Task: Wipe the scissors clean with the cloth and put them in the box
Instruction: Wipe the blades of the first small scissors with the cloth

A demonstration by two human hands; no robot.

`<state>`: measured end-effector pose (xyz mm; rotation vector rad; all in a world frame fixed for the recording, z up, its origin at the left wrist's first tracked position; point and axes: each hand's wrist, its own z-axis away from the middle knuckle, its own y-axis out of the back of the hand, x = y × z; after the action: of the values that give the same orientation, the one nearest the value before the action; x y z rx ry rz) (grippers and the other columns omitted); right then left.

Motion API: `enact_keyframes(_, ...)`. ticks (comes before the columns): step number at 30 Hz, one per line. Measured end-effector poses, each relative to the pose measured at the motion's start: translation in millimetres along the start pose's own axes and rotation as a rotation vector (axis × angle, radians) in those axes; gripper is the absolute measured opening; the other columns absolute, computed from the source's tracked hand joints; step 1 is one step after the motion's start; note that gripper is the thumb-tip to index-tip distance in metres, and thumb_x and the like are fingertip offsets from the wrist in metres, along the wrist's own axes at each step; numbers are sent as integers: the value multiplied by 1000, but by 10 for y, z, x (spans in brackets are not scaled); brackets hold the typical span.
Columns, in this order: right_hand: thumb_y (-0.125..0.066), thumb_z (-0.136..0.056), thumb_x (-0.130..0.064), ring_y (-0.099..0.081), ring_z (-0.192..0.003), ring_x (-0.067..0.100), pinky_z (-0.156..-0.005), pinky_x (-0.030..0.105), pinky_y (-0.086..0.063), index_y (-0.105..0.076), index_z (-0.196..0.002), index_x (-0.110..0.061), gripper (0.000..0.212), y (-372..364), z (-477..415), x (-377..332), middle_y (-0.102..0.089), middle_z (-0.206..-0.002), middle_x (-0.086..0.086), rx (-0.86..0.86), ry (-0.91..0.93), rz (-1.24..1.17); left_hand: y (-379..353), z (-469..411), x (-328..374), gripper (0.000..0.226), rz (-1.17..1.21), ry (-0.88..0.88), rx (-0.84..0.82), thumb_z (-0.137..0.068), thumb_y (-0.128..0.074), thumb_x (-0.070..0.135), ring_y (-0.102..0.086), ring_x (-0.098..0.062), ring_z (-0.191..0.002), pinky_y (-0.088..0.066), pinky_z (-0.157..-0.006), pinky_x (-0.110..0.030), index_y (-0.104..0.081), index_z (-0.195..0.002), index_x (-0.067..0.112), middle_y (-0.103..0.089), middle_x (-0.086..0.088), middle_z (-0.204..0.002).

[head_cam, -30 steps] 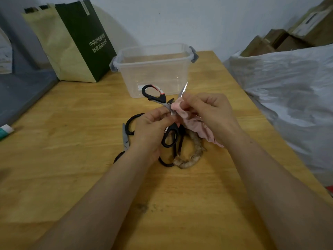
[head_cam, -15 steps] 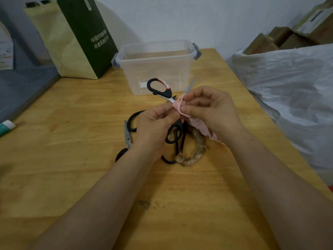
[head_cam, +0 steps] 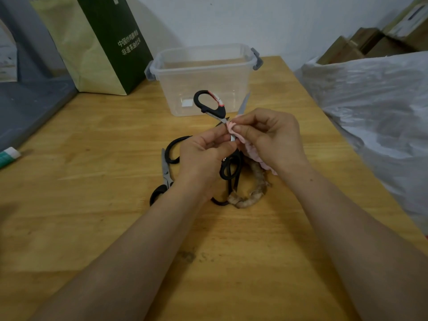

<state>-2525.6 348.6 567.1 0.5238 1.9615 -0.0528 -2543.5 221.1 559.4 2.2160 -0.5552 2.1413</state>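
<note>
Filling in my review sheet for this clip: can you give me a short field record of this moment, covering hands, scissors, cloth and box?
left hand: pinches the held scissors near the pivot, with a black handle loop raised toward the box
right hand: pinches the pink cloth around one blade
box: clear, no lid on it, on the table behind the hands; no scissors visible inside
other scissors: lying on the table under and left of the hands
stage: wiping; held scissors not yet in the box

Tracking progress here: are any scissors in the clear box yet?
No, the clear box shows none inside; the left hand grips the scissors in front of it while the right hand pinches the pink cloth round a blade.
</note>
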Motion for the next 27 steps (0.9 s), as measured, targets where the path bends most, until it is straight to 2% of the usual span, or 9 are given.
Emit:
enact_keyframes(4, -72, -81, -8, -69, -73, 2, -64, 15, -52, -71, -77, -23, 15, -2, -5, 16, -70, -70, -18, 21, -18, -52, 18, -20, 9, 33, 60, 27, -12, -80, -61, -15, -69, -25, -92, -56, -87, -34, -71, -94, 13, -74, 2, -77)
enact_keyframes(7, -77, -76, -9, -67, -66, -2, -59, 11, -50, -73, -79, -18, 11, 1, 9, 15, -69, -68, -20, -35, -11, -58, 20, -12, 1, 31, 77, 25, -48, -82, -59, -14, -69, -26, -98, -55, -87, -33, -71, -98, 9, -75, -6, -90)
enact_keyframes(11, -83, -69, -21, -69, -75, 9, -70, 36, -58, -67, -65, -32, 20, -25, 11, 58, -72, -77, -11, 40, -3, 4, -3, 5, -25, 34, 58, 9, -64, -81, -58, -17, -69, -21, -98, -54, -84, -26, -71, -96, 11, -74, -7, -94)
enact_keyframes(13, -80, -72, -32, -67, -70, 9, -63, 38, -57, -63, -63, -35, 20, -49, -3, 92, -71, -76, -10, 89, 2, 97, -15, 0, -30, 35, 54, 8, -67, -80, -58, -18, -69, -20, -97, -55, -83, -26, -70, -98, 9, -74, -10, -96)
enact_keyframes(16, -75, -76, -35, -60, -55, 10, -48, 29, -47, -60, -65, -30, 19, -63, -29, 116, -69, -70, -3, 87, -8, 115, -11, -8, -8, 33, 78, 30, -43, -80, -59, -18, -68, -24, -99, -56, -86, -28, -69, -103, 2, -72, -16, -101)
enact_keyframes(18, -75, -79, -20, -57, -49, 1, -43, 17, -41, -62, -67, -27, 19, -29, -29, 103, -68, -70, -5, -2, -12, -11, 14, -20, 11, 31, 104, 49, -36, -80, -58, -18, -67, -28, -103, -55, -89, -33, -68, -102, 1, -72, -16, -103)
enact_keyframes(20, -73, -79, -6, -58, -50, -5, -46, 5, -39, -65, -73, -12, 12, 19, -19, 66, -68, -74, -2, -107, -9, -122, 39, -26, 28, 30, 124, 62, -41, -81, -56, -19, -67, -29, -104, -53, -92, -37, -69, -99, 1, -72, -14, -104)
enact_keyframes(23, -79, -73, -7, -66, -64, 0, -55, 11, -48, -66, -73, -12, 14, 38, -4, 40, -71, -74, -6, -83, -7, -123, 28, -17, 14, 31, 121, 56, -60, -81, -57, -17, -68, -26, -102, -54, -90, -34, -68, -102, 1, -72, -14, -104)
enact_keyframes(27, -79, -75, -21, -56, -42, -1, -38, 11, -38, -62, -68, -22, 19, -14, -14, 9, -64, -53, -15, 21, -60, -10, -7, -1, 3, 32, 107, 38, -68, -80, -59, -18, -69, -22, -98, -56, -84, -28, -69, -102, 3, -73, -14, -99)
